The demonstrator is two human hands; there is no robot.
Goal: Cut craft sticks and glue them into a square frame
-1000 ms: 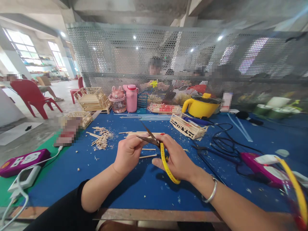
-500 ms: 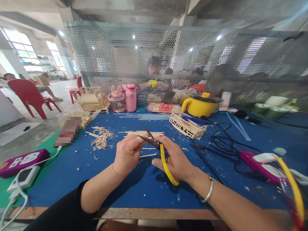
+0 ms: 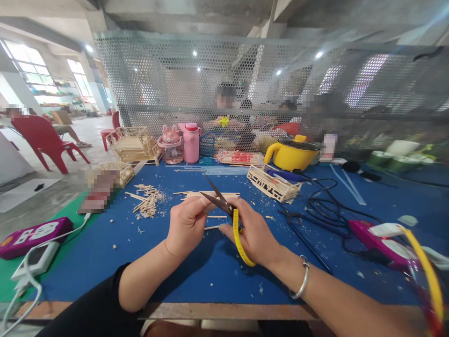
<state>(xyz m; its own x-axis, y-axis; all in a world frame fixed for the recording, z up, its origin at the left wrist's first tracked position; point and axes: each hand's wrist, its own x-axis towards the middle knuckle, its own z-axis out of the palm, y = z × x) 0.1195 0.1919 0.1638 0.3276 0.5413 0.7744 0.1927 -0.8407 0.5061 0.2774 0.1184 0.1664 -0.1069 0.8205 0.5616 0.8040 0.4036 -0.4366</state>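
Observation:
My right hand is closed round a pair of scissors, whose dark blades point up and left, spread apart. Yellow tape with ruler-like marks covers the scissors' handle. Beside the blades, my left hand is pinched shut; what its fingertips hold is hidden or too small to make out. Just beyond both hands lies a row of thin wooden sticks. Short stick pieces rest on the blue mat between the hands. Left of them is a heap of cut sticks and shavings.
A small wooden stick frame stands right of the sticks, near a yellow pot and black cables. Pink bottles stand at the back before a perforated metal screen. Purple power strips lie left and right.
The scissors have shifted slightly and their handle has swung a little to the left with my right hand. My left hand stays almost where it was.

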